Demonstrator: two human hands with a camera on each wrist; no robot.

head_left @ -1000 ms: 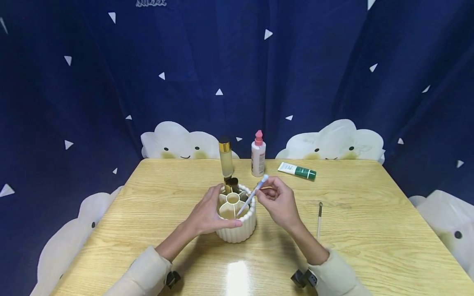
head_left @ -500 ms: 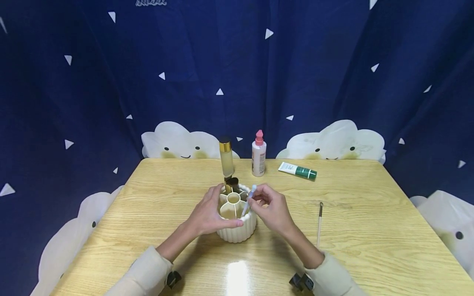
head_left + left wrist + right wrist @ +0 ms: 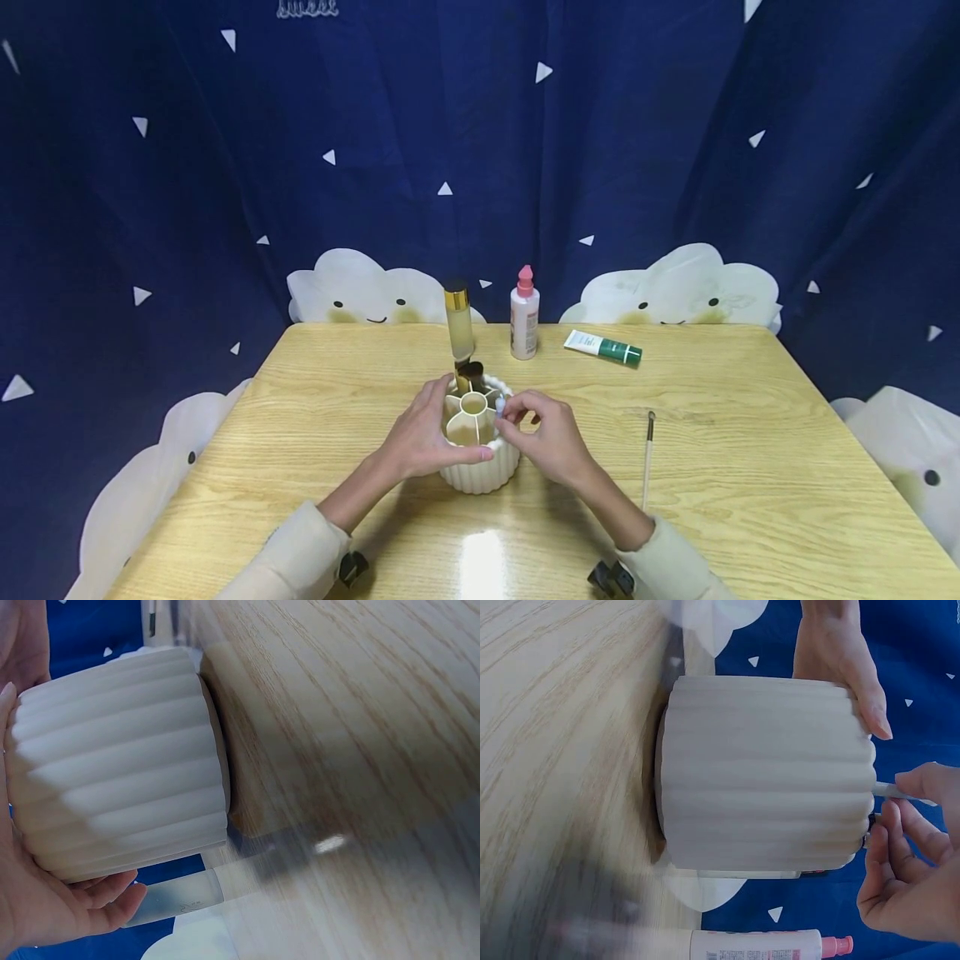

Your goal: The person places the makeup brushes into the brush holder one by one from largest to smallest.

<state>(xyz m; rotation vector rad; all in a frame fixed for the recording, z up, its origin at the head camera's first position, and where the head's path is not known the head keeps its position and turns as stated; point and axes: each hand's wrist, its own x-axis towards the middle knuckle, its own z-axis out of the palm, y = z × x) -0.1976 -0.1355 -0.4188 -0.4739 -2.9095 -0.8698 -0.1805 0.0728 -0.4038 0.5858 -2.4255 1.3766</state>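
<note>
A cream ribbed round holder [image 3: 480,478], split into compartments around a central ring, stands on the table. My left hand [image 3: 422,429] grips its left side, thumb along the front rim and fingers wrapped behind, as the left wrist view also shows. Between thumb and forefinger my right hand [image 3: 551,437] pinches a slim pale stick [image 3: 500,407] with a light blue end. Most of the stick is down inside a right-hand compartment, its lower part hidden; in the right wrist view a short length of the stick [image 3: 887,790] shows above the rim. Dark-bristled brushes [image 3: 472,371] occupy the rear compartments.
Behind the holder stands a bottle with a gold and black cap [image 3: 459,329]. Right of it are a pink-topped white bottle [image 3: 524,323] and a white and green tube [image 3: 603,347] lying flat. A thin brush [image 3: 648,458] lies beyond my right forearm.
My right hand has moved left and brought the stick from a slant over the holder to nearly upright, lowering it into the right-hand compartment. The left hand keeps its grip on the holder.
</note>
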